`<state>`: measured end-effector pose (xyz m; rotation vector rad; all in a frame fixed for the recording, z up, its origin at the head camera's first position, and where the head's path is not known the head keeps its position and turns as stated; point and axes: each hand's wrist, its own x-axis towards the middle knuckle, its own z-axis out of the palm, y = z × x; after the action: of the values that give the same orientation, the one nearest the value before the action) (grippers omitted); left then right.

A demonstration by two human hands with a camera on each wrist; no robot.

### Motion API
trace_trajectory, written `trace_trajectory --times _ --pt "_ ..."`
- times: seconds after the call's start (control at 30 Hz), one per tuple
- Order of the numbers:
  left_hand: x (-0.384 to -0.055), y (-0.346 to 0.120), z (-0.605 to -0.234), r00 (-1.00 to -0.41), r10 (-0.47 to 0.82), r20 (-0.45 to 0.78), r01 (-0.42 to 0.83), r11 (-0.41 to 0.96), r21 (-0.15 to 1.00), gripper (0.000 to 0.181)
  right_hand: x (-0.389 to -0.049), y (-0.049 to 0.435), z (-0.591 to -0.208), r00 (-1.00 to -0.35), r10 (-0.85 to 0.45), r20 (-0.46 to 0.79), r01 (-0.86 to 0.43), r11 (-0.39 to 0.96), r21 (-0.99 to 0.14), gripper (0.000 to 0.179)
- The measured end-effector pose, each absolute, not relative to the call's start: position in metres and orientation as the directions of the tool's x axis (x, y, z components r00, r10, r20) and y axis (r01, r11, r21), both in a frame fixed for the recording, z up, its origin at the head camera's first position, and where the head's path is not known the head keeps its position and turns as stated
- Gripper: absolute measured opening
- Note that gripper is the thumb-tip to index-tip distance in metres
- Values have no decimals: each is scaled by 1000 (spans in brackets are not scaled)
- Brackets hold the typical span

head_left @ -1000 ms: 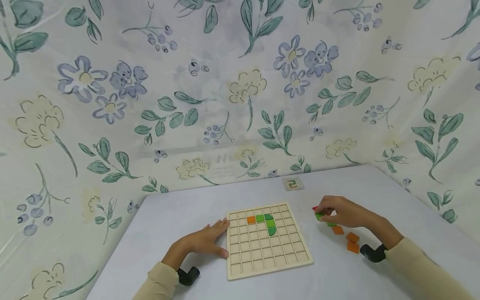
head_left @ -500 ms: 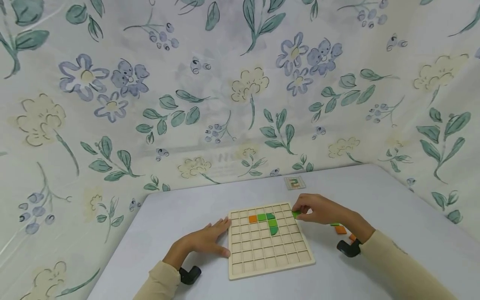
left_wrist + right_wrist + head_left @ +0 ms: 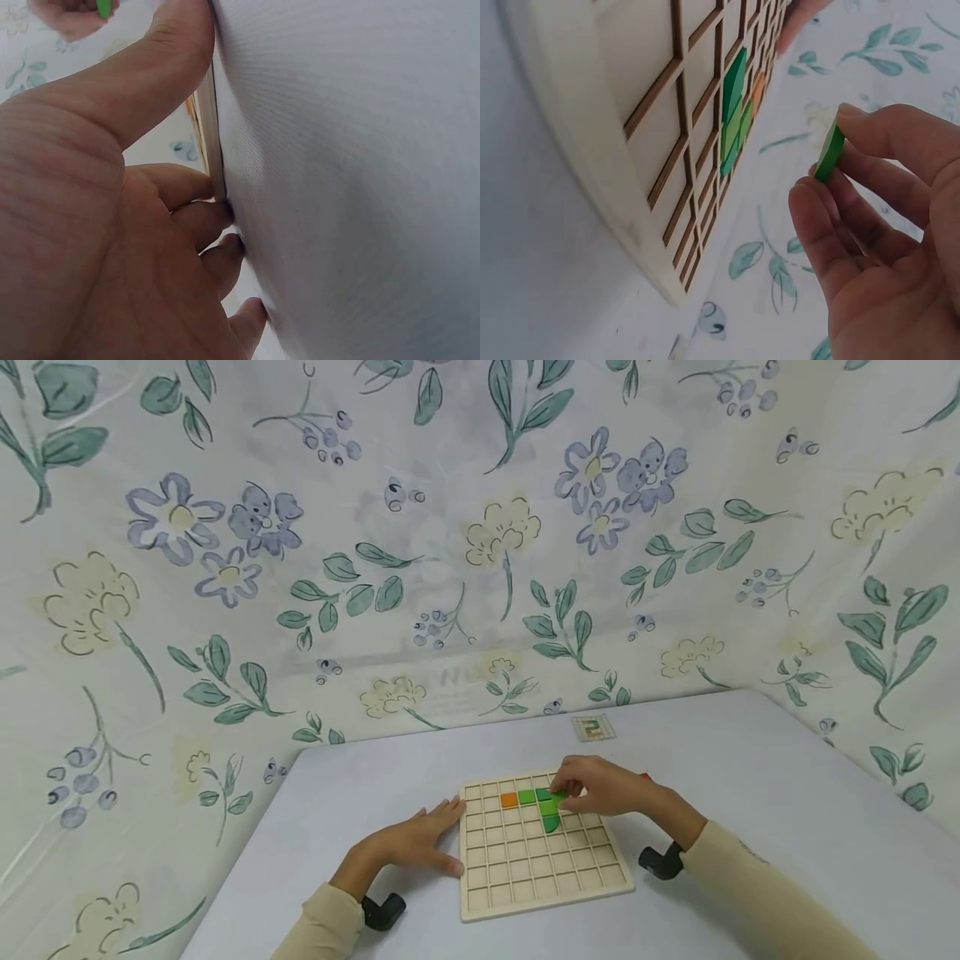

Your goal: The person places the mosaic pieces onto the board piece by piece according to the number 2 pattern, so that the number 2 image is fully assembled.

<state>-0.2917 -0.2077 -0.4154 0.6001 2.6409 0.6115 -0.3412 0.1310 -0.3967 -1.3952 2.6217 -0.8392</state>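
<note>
Between thumb and fingers (image 3: 817, 232) of the right hand (image 3: 603, 787): one small green tile (image 3: 830, 154), firmly pinched. Turns nearly edge-on to the right wrist view; full outline hard to tell. Hangs above the wooden grid board (image 3: 547, 881), clear of its surface — just beside the set tiles, on their right.

Set in the board, across one row from left to right: an orange square (image 3: 509, 799), a light green square (image 3: 527, 796), a dark green piece (image 3: 543, 794). Below that last, in the same column: a second light green square (image 3: 548, 808), then a rounded dark green piece (image 3: 551, 824).

At the left edge of the board: the left hand (image 3: 411, 843), fingers spread and lightly bent. Rests with thumb and fingertips against the rim, fingertips low by the tabletop (image 3: 375, 777).

On each wrist: a black device, left (image 3: 384, 912) and right (image 3: 660, 862), next to a beige sleeve (image 3: 757, 885).

Behind the right wrist, mostly hidden: a red piece (image 3: 646, 775). Beyond the board, toward the far edge of the white tabletop: a small card (image 3: 593, 727), printed with a grid and coloured cells.

Around and behind: white fabric (image 3: 442, 518), patterned with blue and pale yellow flowers, berries and green leaves.
</note>
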Motion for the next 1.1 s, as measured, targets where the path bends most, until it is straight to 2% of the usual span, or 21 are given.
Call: trace_trajectory --times 0.23,0.5,1.1 --pt "-293 -207 -416 -841 481 -246 331 819 469 110 -345 116 -402 -563 -800 207 -770 417 -483 13" --pt "-292 -206 -416 -844 477 -247 323 818 475 109 -346 97 -409 -563 -803 196 -764 415 -493 11" --pt "-291 -208 -415 -839 484 -250 327 815 479 108 -341 84 -421 -632 -762 141 -706 491 -510 9"
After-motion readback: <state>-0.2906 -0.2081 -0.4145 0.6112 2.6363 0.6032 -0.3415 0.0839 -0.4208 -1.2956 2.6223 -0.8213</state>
